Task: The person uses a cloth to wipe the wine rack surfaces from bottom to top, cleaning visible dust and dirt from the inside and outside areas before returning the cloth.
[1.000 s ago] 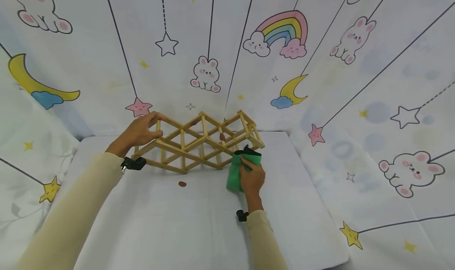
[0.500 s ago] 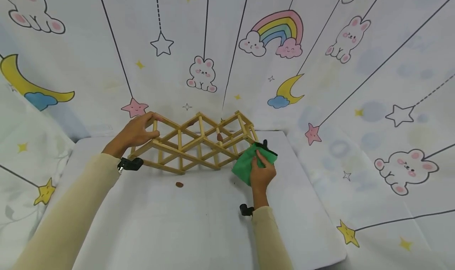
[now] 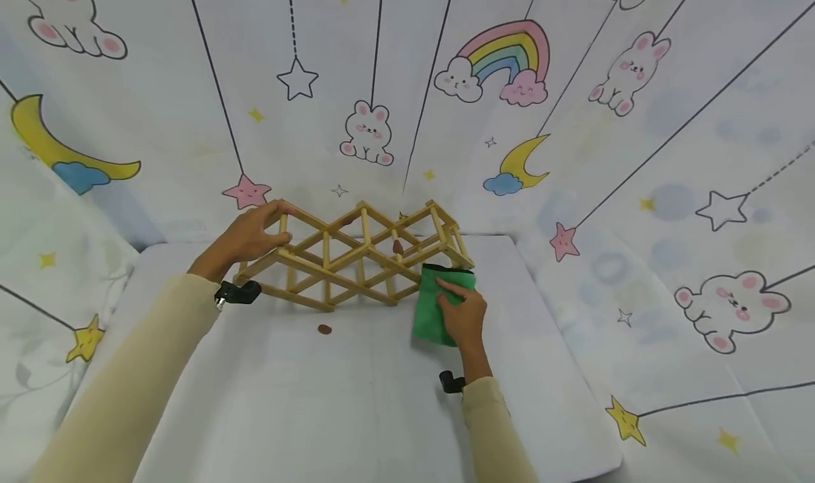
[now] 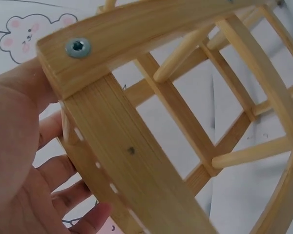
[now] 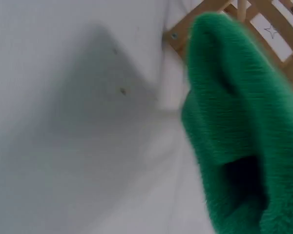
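A folding wooden lattice rack (image 3: 367, 251) of crossed slats and round dowels stands at the back of the table. My left hand (image 3: 250, 237) holds its left end. In the left wrist view, that hand's fingers (image 4: 58, 170) bend behind the end slat (image 4: 132, 146), close to a metal screw head (image 4: 78, 47). My right hand (image 3: 466, 315) pinches a green cloth (image 3: 428, 317) with a dark edge, at the lower right end of the rack. Much of the right wrist view is filled by the blurred cloth (image 5: 234, 126), and the hand is hidden there.
A small brown piece (image 3: 325, 329) lies on the white table (image 3: 318, 405) in front of the rack. Another brown piece (image 3: 397, 247) shows on a dowel. Behind hangs a white backdrop (image 3: 210, 150) printed with bunnies, stars and moons. Tiny dark specks (image 5: 123, 91) dot the white surface.
My right hand and the cloth swung right and up along the rack's right end, then came back left and lower. The left hand keeps its hold, and the rack stays in place.
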{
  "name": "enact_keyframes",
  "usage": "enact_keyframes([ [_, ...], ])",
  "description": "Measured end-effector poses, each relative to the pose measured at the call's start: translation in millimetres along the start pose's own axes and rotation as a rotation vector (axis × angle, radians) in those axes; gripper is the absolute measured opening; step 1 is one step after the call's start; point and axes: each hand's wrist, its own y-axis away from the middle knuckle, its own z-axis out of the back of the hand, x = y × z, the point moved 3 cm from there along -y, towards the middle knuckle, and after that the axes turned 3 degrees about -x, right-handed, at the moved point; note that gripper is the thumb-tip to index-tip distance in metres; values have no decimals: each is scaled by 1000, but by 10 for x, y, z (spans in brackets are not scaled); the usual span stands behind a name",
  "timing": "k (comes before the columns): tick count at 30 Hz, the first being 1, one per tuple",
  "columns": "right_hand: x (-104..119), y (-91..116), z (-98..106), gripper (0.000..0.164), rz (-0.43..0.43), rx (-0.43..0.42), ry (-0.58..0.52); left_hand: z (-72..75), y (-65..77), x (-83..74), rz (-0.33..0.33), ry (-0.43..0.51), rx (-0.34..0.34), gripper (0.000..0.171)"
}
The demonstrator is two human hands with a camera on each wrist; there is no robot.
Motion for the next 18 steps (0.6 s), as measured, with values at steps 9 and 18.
enact_keyframes([
  [9, 796, -321, 300, 33, 155, 39, -262, 13, 423, -69, 67, 41, -204, 61],
  [18, 811, -758, 191, 46, -13, 324, -144, -328, 755, -124, 47, 102, -426, 55],
])
